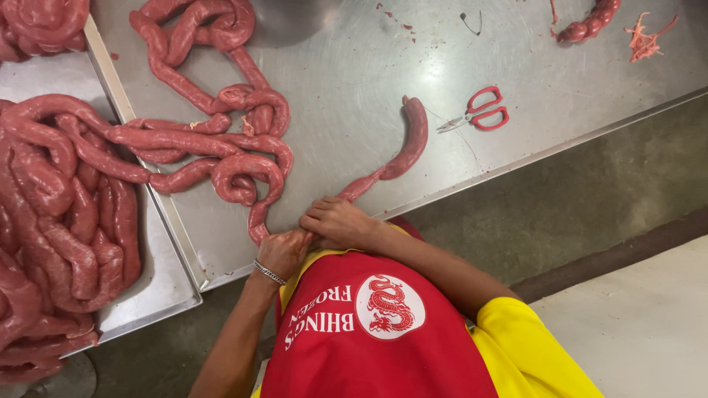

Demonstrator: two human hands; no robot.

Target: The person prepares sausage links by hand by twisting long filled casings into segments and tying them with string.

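A long raw red sausage rope (221, 158) winds across the steel table (346, 81) to its near edge. There my left hand (284, 254), with a metal bracelet on the wrist, is closed around the rope's end section. My right hand (335, 221) lies just beside it, fingers pinched on the same sausage where a curved link (404, 151) runs off to the upper right. The two hands touch each other at the table's edge, above my red apron (369, 332).
A steel tray (158, 284) on the left holds a big pile of coiled sausage (55, 199). Red-handled scissors (478, 112) lie right of the link. Another sausage piece (590, 21) and pink scraps (645, 40) lie at the far right. The floor shows below the table edge.
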